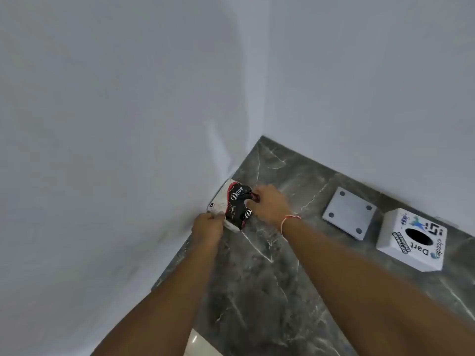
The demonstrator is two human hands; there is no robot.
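Note:
A black and red Dove sachet strip (237,205) lies over a white box (221,199) that stands against the left wall on a dark marble counter (257,291). My left hand (208,226) grips the near lower edge of the white box. My right hand (270,205) pinches the right end of the Dove sachet strip. A red and white thread is tied round my right wrist.
A flat grey square plate (349,213) with four holes lies on the counter by the back wall. To its right stands a white box (413,240) with stickers and a round hole on top. White walls meet in the corner behind.

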